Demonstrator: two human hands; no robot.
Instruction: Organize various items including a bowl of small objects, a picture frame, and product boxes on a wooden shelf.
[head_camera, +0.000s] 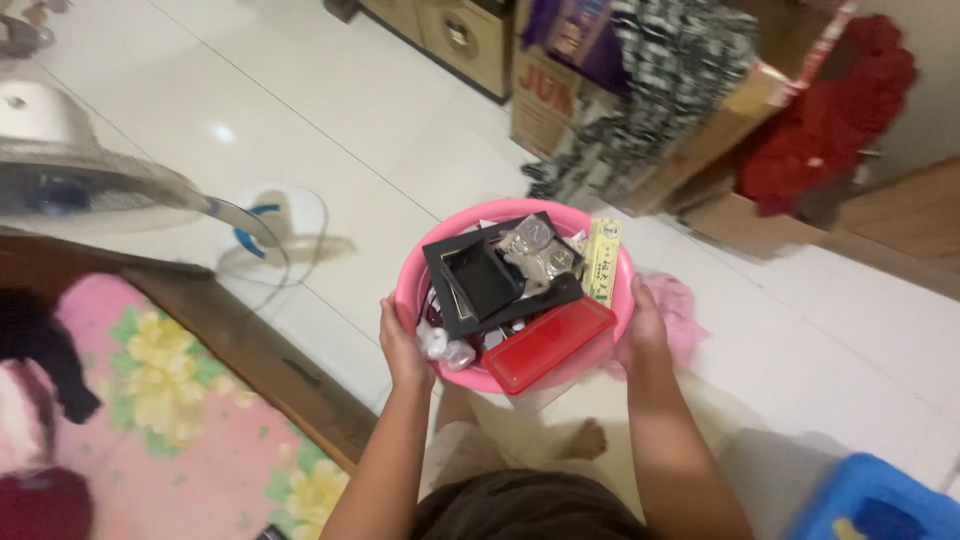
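Two hands carried one pink plastic basin (415, 275) above the white tiled floor (380, 130), left hand (402, 345) and right hand (643, 335) each clasped on opposite rims. Inside lay a black open box (480, 280), a red rectangular lid (550, 343), a yellow carton (603, 262) and a wristwatch (536, 234).

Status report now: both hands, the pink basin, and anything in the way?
Left hand and right hand grip the pink basin by its rim. Basin held above floor, full: black box, red case. Fan stands left, apart.
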